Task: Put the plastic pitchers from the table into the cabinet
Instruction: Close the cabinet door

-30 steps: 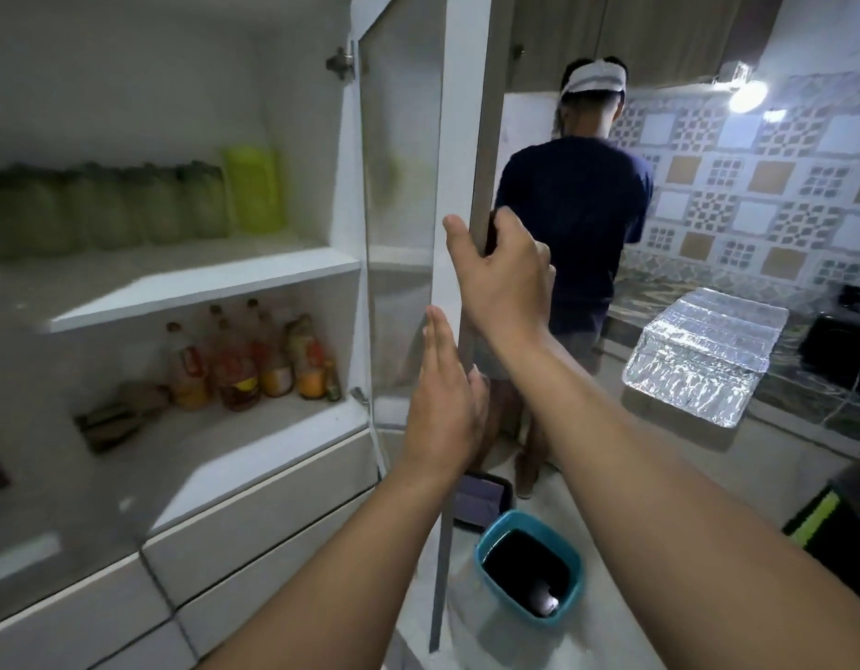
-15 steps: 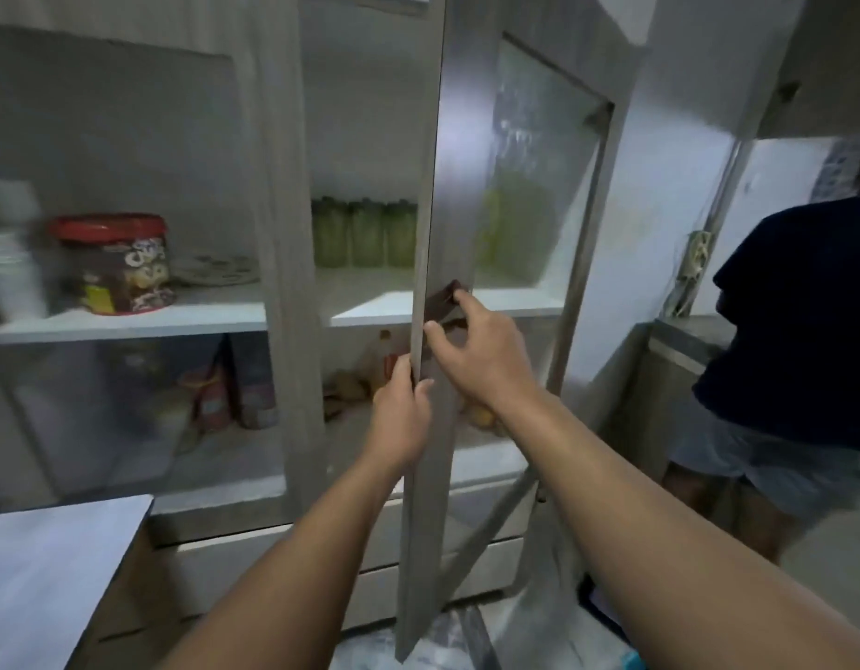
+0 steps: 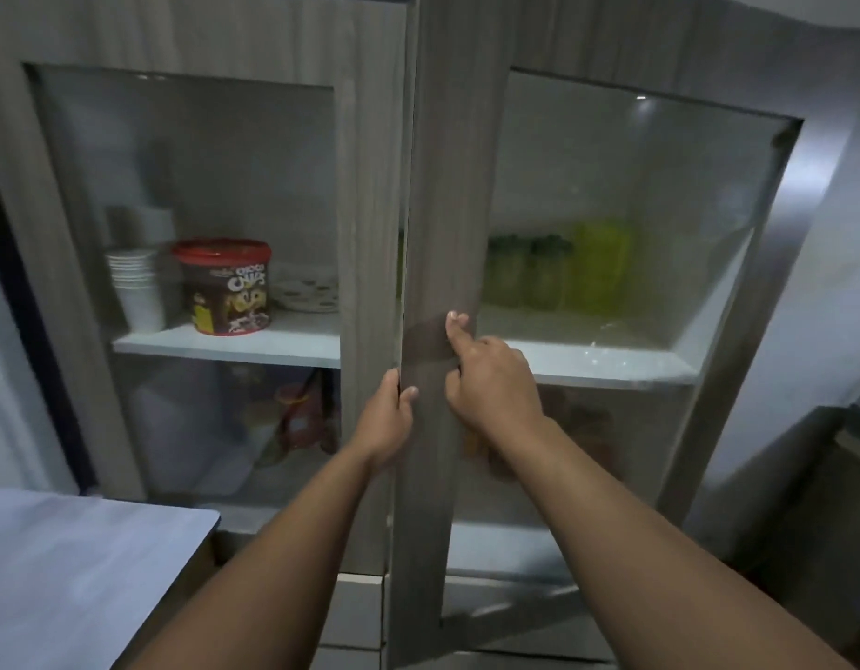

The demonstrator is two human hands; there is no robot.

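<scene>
Nearest, at the lower left, a corner of the worktop (image 3: 80,563) shows, and I see no pitcher on this part. Further in, the left hand (image 3: 387,418) has its grip clenched around the free edge of the right cabinet door (image 3: 442,234), and this edge runs upright. The right hand (image 3: 491,379) presses on the door frame with one finger raised, grasping nothing. Behind the glass, up and right of both hands, a yellow-green pitcher (image 3: 599,263) stands on the shelf (image 3: 607,365).
</scene>
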